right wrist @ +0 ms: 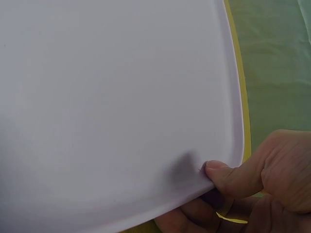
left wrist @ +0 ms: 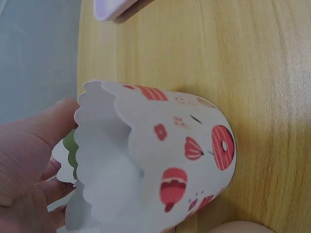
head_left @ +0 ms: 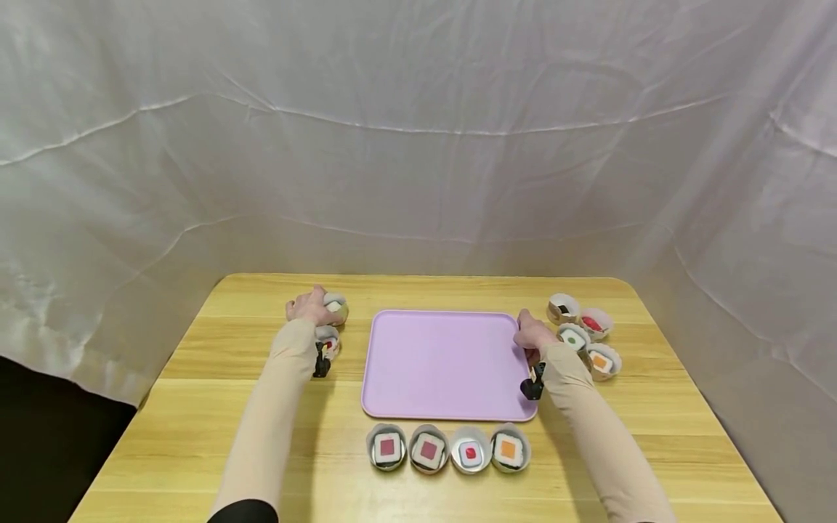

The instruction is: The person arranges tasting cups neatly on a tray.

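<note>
My left hand is at the far paper cup on the left side of the table. In the left wrist view its thumb and fingers stand on either side of this cup's green scalloped wall. A nearer white cup with red printed sweets partly hides the grip. On the other side, my right hand holds the lilac tray by its far right corner. Its thumb lies over the rim, with the other fingers curled beneath. The tray holds nothing.
In front of the tray stands a row of several paper cups with toy sushi pieces. More cups cluster right of my right hand. A cup stands beside my left wrist. Pale cloth hangs behind the wooden table.
</note>
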`<state>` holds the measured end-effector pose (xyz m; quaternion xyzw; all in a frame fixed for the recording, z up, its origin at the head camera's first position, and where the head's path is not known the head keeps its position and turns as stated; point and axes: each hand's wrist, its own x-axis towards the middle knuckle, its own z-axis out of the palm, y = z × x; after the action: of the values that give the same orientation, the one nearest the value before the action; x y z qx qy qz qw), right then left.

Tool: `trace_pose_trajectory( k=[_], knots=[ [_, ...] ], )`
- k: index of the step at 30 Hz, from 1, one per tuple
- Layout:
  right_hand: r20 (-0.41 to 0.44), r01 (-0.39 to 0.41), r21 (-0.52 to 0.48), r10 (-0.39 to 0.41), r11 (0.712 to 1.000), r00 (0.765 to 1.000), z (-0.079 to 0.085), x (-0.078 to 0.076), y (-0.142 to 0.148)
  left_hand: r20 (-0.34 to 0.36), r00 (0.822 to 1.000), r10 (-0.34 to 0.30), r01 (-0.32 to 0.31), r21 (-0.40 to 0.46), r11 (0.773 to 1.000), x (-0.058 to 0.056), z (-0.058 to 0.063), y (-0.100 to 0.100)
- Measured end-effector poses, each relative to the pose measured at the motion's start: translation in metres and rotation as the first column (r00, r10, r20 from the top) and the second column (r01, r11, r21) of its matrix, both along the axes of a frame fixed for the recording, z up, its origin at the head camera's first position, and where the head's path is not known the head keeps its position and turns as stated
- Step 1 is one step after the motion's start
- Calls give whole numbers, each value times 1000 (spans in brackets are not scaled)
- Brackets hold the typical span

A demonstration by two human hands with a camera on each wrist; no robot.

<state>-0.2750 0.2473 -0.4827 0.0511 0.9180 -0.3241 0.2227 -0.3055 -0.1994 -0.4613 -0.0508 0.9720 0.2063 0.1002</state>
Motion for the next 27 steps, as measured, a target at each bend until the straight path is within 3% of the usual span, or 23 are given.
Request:
trace_pose_trajectory(
  k=[19,27],
  knots=[
    [-15,4,27,-4,1000,1000,-5,-6,-2,-13,1000,-9,8,-38,999,-4,1,1],
    [1,-2,18,2,1000,1000,-6,-5,-5,19,998,-52,53,-85,995,-3,-8,2]
  ],
)
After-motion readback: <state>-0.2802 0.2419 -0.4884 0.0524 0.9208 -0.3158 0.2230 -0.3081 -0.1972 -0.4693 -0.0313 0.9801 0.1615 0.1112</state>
